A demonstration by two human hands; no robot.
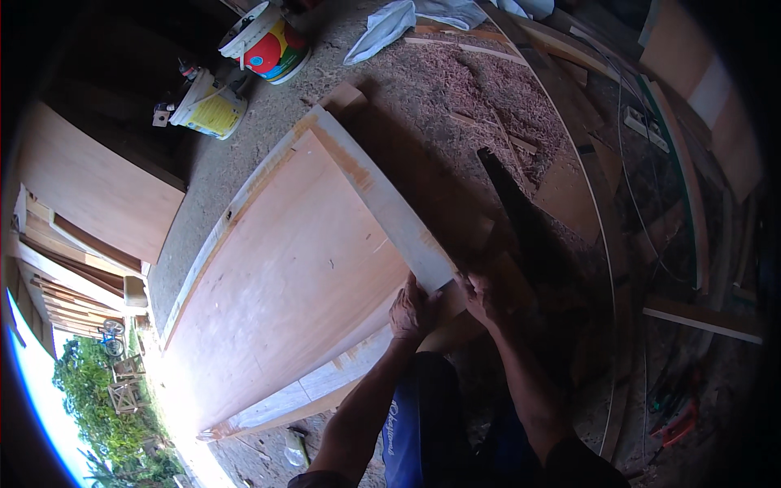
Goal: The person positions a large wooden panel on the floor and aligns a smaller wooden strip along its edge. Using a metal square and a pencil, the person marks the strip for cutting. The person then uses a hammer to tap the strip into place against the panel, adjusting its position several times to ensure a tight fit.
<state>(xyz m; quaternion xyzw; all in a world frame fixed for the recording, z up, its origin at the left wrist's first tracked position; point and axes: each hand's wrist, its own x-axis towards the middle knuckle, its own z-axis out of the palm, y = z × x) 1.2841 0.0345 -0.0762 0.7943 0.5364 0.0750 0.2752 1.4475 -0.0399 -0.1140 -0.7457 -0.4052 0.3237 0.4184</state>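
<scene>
A large framed wooden panel (277, 244) with a pale plywood face lies slanting across the middle, its frame whitish with brown patches. Both my hands are at its near right corner, where the end rail (382, 203) meets the long near rail (325, 386). My left hand (409, 313) is closed round the frame on the inner side of the corner. On the outer side, my right hand (482, 299) grips the corner end, its fingers partly in shadow. Under the far corner a wood block (343, 99) sticks out. Right of the panel lies a dark tapered blade (512, 191), like a handsaw's.
Two paint buckets, one red and yellow (272, 57), one white and yellow (213, 106), stand at the far left. A plywood sheet (102, 179) is at left. Wood shavings (455, 89), offcuts, cables and a power strip (647, 130) cover the right floor. A red-handled tool (679, 424) lies lower right.
</scene>
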